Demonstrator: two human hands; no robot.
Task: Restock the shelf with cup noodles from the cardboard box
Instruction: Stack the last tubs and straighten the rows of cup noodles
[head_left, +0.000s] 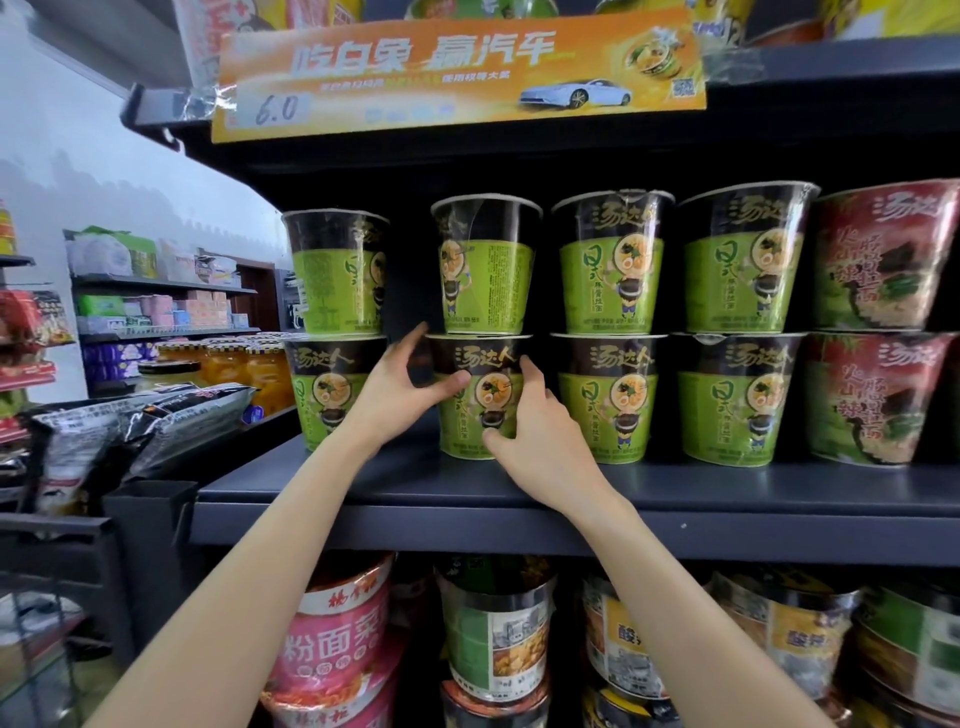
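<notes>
— Shop aisle all round, is it?
— Yes, a dark metal shelf fills most of the view, with an orange banner taped along the edge of the board above it, a price of 6.0 written at its left end.

— What stands on that shelf?
— Green cup noodles, stacked two high in four columns. Right of them are red cups, also two high.

— Which cup are the hands on?
— The lower green cup in the second column from the left. It stands upright on the shelf with another green cup resting on its lid.

— How is the left hand?
— The left hand is curled round the cup's left side, thumb across the front under the black band, fingers reaching behind it.

— And the right hand?
— The right hand grips the cup's right side, fingers bent against the label, thumb low near the base.

— Anything below?
— A lower row holds other cups, a pink one at the left and more wrapped ones beside it.

— And off to the left?
— Dark snack bags lie near the shelf end, jars of yellow fruit behind them, and farther shelves with packets along the wall
</notes>
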